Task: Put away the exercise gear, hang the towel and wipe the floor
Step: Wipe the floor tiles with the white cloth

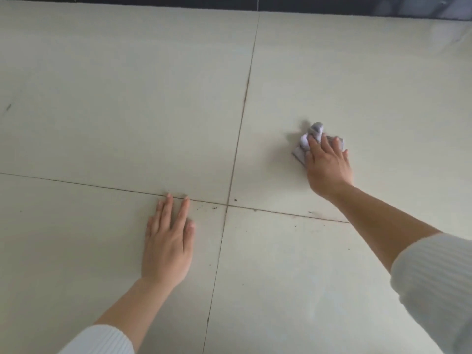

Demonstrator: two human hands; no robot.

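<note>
Left hand: the left hand lies spread flat on the floor, holding nothing, bracing.
Grit: dark crumbs sit around the grout crossing, just beside those fingertips.
Right hand: the right hand presses a bunched grey cloth onto the tile farther out, fingers curled over it.
Risk: wiping outward may miss the crumbs near the crossing; a bunched cloth could smear them into the grout.

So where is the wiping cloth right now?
The grey cloth is on the floor, right of the long grout line, bunched under the right hand.
</note>
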